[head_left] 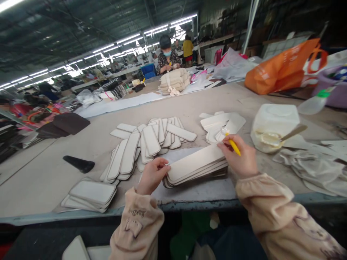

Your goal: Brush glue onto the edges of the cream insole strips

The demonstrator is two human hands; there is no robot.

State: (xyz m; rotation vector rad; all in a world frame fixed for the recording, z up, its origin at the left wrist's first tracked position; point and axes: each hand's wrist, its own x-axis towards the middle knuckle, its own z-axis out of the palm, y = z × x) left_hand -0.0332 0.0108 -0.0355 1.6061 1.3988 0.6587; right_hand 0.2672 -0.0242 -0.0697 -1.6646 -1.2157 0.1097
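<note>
A stack of long cream panels with rounded corners lies at the table's front edge, between my hands. The fingers of my left hand pinch the left end of the top panel. My right hand is closed around a slim yellow-handled tool, whose kind I cannot make out. Its thumb and fingertips also touch the panel's far right corner. Behind the stack, many loose pale panels with dark edges overlap in a fanned heap. White cut pieces lie just beyond my right hand.
A smaller panel pile and a black tapered object are at left. At right stand a white plastic container with a stick, crumpled cloth, an orange bag and a purple basin. A co-worker sits opposite behind a bundle.
</note>
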